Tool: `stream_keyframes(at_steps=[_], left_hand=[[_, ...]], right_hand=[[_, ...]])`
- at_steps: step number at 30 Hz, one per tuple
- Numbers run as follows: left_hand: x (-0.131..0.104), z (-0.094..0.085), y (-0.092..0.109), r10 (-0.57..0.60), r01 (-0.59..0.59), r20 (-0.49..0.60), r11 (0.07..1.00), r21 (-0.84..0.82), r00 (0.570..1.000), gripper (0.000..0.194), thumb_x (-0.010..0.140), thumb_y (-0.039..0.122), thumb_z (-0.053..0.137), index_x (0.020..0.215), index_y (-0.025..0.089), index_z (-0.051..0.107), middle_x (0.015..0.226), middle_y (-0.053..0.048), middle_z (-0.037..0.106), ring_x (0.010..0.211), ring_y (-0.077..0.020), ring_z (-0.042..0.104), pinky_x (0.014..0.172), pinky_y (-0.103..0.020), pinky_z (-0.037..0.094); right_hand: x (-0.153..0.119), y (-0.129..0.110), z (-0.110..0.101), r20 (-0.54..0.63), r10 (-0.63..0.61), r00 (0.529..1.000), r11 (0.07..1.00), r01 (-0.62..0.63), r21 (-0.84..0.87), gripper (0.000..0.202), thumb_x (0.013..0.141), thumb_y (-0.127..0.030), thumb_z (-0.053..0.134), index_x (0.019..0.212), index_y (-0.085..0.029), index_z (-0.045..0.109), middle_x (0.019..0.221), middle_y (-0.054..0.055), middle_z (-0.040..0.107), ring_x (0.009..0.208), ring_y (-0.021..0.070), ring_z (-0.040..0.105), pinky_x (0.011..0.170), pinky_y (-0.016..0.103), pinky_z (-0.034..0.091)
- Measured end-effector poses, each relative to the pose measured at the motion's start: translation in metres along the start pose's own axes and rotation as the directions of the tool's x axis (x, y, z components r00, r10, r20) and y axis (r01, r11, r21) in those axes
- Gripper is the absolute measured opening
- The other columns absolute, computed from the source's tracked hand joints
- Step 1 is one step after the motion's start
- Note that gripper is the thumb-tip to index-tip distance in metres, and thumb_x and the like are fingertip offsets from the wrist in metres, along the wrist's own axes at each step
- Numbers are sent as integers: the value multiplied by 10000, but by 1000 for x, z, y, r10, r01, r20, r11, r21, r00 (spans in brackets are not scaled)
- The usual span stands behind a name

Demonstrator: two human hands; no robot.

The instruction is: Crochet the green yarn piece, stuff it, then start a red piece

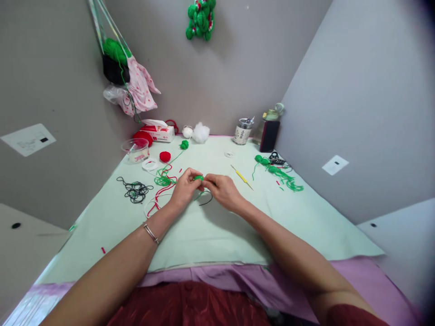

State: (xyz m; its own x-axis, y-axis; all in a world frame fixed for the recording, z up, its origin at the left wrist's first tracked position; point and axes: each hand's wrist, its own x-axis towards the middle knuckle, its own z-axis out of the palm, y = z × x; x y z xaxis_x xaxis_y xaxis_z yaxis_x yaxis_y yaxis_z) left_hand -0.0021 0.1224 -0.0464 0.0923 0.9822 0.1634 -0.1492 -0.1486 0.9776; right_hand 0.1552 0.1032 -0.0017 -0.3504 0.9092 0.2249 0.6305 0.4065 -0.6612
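Near the middle of the pale green table cover, my left hand (187, 184) pinches a small green knitted piece (199, 178). My right hand (219, 186) meets it from the right, its fingers pressed together at the piece's edge; what they grip is too small to make out. A dark strand (208, 202) and a thin green thread hang below the fingers onto the cover. Tangled green yarn (165, 180) and red yarn (157, 198) lie left of my left hand. To the right of my hands rests a yellow crochet hook (242, 176).
Black yarn (136, 191) lies at left, near a clear tub (137, 153). Tissue box (163, 133), white stuffing (200, 133), pen cup (242, 132) and phone (269, 136) stand along the back. Green pieces (272, 169) lie at right. A bag (137, 86) hangs upper left.
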Motion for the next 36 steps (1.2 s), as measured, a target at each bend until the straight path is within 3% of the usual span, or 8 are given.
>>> stream_keyframes(at_steps=[5,13,18,22,30,36], left_hand=[[3,-1,-7,35,-34,-50,999,26,998,176,687,183,666,854,196,610,735,35,624,623,-120,585,620,-249,476],[-3,2,-1,36,-36,-10,999,-35,999,299,749,319,702,993,191,585,922,-20,678,835,-168,668,795,-323,551],[1,1,-3,53,-52,-56,999,9,997,210,691,214,703,874,187,605,826,6,641,764,-149,627,734,-278,516],[1,0,-4,46,-46,-59,999,6,997,205,715,228,698,894,190,605,806,9,646,704,-143,616,683,-274,508],[-8,2,11,54,-53,10,996,-68,998,327,809,337,712,1080,175,626,1012,-65,707,904,-184,682,888,-360,542],[-1,1,4,78,-80,-71,996,-25,994,211,740,213,698,943,185,652,875,-10,675,824,-159,631,785,-292,507]], right_hand=[[-4,-9,15,-14,15,1000,999,-15,-29,230,946,-228,502,799,-210,678,625,-7,600,580,145,457,642,274,284],[5,7,8,-34,109,993,993,-108,46,195,911,-292,529,800,-198,659,610,-25,605,560,134,462,581,245,300],[-2,-3,15,-47,83,995,995,-81,51,137,882,-211,543,778,-206,630,638,-7,612,589,146,467,618,268,286],[0,-3,18,-40,103,994,988,-97,124,158,880,-226,528,768,-200,636,609,-13,587,568,143,458,591,259,305],[7,6,10,-73,134,988,957,-110,268,253,904,-353,498,783,-181,638,620,-22,555,570,128,435,555,242,305],[-3,-5,17,-85,110,990,960,-84,265,157,888,-264,559,749,-209,609,590,-35,521,579,143,425,614,274,290]])
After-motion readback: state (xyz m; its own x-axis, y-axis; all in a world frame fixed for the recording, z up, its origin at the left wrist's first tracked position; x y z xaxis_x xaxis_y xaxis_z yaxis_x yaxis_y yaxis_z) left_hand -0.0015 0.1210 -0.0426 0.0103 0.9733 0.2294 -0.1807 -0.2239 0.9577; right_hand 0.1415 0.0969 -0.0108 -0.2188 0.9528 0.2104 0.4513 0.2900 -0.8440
